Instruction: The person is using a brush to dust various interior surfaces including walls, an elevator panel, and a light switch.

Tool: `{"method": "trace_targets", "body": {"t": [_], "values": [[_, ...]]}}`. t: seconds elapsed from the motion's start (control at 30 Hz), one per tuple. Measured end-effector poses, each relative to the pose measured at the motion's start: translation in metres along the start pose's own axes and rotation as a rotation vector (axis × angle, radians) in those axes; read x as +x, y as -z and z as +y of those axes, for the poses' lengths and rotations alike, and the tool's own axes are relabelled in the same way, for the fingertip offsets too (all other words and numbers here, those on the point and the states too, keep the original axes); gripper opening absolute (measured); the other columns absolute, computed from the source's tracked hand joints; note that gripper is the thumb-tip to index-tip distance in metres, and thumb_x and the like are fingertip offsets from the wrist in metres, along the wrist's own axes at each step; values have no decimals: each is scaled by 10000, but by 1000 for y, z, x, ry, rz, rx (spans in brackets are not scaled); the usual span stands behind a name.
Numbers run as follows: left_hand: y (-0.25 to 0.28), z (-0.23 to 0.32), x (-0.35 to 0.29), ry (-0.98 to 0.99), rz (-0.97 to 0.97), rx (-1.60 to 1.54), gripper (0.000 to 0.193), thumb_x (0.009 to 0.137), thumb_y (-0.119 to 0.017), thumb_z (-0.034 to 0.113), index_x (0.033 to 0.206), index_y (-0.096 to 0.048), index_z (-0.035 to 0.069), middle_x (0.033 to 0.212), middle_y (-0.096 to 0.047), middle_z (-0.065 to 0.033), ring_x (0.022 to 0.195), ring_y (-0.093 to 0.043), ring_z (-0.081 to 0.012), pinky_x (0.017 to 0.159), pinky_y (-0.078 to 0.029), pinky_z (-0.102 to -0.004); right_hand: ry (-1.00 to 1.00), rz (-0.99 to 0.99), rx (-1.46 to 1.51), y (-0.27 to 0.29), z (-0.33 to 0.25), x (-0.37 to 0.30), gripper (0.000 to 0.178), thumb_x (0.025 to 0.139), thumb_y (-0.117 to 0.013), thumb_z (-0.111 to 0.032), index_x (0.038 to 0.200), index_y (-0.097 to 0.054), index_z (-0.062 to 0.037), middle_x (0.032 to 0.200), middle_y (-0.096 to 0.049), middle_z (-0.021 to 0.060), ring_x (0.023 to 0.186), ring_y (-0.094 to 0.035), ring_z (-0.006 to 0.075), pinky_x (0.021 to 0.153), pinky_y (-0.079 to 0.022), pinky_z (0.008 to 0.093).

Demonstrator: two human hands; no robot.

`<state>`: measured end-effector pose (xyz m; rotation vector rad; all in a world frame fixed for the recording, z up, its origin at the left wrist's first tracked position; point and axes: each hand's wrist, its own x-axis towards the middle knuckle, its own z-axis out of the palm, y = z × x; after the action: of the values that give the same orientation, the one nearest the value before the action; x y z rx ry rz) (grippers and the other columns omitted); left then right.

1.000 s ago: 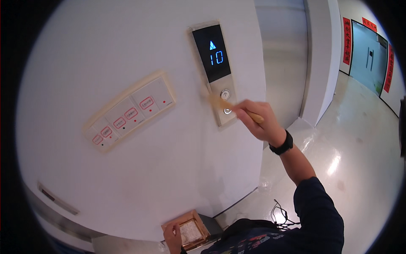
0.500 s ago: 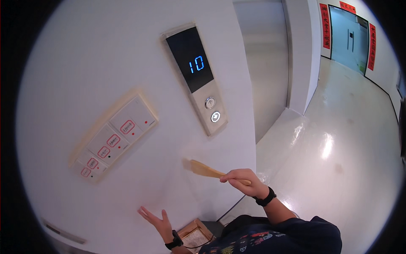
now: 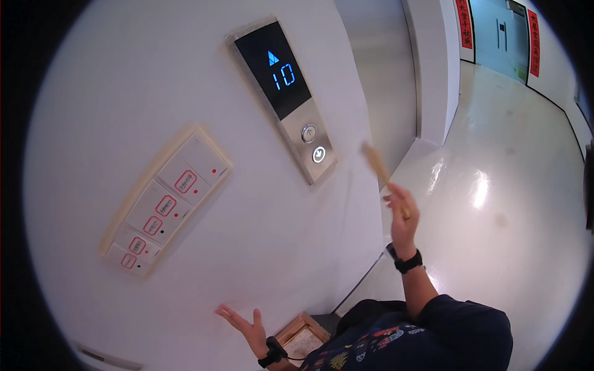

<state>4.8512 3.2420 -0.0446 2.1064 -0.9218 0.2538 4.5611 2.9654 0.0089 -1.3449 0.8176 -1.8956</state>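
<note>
My right hand (image 3: pixel 403 213), with a dark watch on its wrist, grips a flat wooden-handled brush (image 3: pixel 380 168). The brush points up and its tip is blurred, just right of the lift call panel (image 3: pixel 298 145) and apart from it. That steel panel has a black display with lit blue signs above two round buttons; the lower button glows. Low by the white wall, my left hand (image 3: pixel 242 326) is held open with fingers spread and holds nothing. It also has a dark band on the wrist.
A wide switch plate (image 3: pixel 167 204) with red-framed labels is on the wall (image 3: pixel 247 247) at left. Below stands a bin with a copper-coloured rim (image 3: pixel 286 335). At right are a steel lift door (image 3: pixel 387 74), a shiny floor (image 3: pixel 495 185), and a glass door (image 3: pixel 498 40) between red banners.
My right hand has swung up and to the right with the brush, away from below the call panel. A blue arrow now shows on the display. My left hand stays spread, shifted slightly.
</note>
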Motion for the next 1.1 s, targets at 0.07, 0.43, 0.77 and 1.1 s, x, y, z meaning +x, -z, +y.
{"method": "trace_targets", "body": {"t": [0.07,0.43,0.77,1.1], "values": [[6,7,1,49,-63,-5,896,731,-624,118,1405,-34,89,1442,119,-197,1340,67,-346,1063,-66,-450,-7,82,-81,2,-1,4,237,877,-481,-56,1085,-543,41,937,-615,92,817,-584,137,705,-436,234],[12,4,3,58,-93,11,917,725,-632,108,1405,-18,90,1442,141,-180,1340,87,-337,1063,-68,-447,-311,-198,169,8,4,-4,266,870,-491,-107,1085,-563,32,919,-628,102,746,-609,146,692,-455,241],[14,5,0,14,-63,-13,899,732,-628,108,1408,-36,105,1445,130,-179,1341,66,-342,1062,-81,-448,-714,-338,618,1,1,-10,320,870,-479,-188,1084,-516,46,931,-625,157,739,-627,206,685,-470,272],[15,8,2,23,-52,21,893,741,-631,126,1409,-39,108,1448,123,-170,1341,70,-342,1061,-94,-452,-780,-211,703,0,5,-13,364,873,-454,-202,1144,-465,40,966,-618,179,744,-628,218,661,-470,278]]}}
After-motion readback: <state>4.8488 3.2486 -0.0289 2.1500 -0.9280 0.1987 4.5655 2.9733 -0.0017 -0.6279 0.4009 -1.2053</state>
